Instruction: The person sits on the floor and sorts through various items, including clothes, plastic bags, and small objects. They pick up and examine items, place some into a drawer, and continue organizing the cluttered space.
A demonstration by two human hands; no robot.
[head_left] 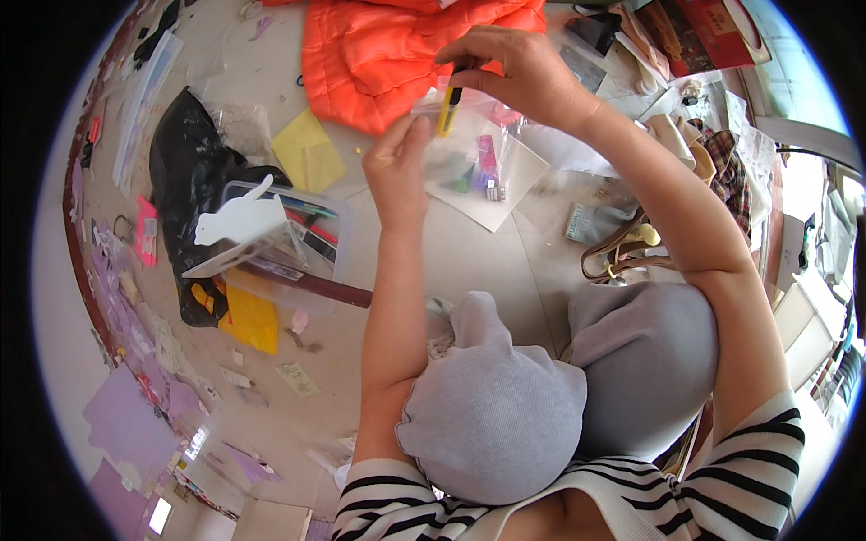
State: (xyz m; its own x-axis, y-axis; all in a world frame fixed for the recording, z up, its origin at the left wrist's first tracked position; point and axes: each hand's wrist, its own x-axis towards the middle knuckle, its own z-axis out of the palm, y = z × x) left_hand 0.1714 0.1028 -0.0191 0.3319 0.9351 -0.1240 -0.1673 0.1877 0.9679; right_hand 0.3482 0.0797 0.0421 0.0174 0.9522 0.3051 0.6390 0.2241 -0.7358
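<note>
My left hand (402,152) pinches the upper left edge of a clear plastic zip bag (446,162) between thumb and fingers. Over the bag's mouth, my right hand (511,71) holds a small yellow and black utility knife (448,111) by its black end, the yellow end pointing down. Whether the knife is inside the bag or in front of it, I cannot tell. Small pink, green and purple items show through the plastic. Below the bag lies a white square sheet (497,209) on the floor. A bright orange quilted garment (365,67) is spread just beyond both hands.
To the left stand a clear plastic bin (344,237) with pens and flat items, a white animal-shaped cutout (243,220) and a black plastic bag (183,149). A yellow paper (309,152) lies nearby. On the right are a strapped bag (599,260), a red box (710,34) and cloths.
</note>
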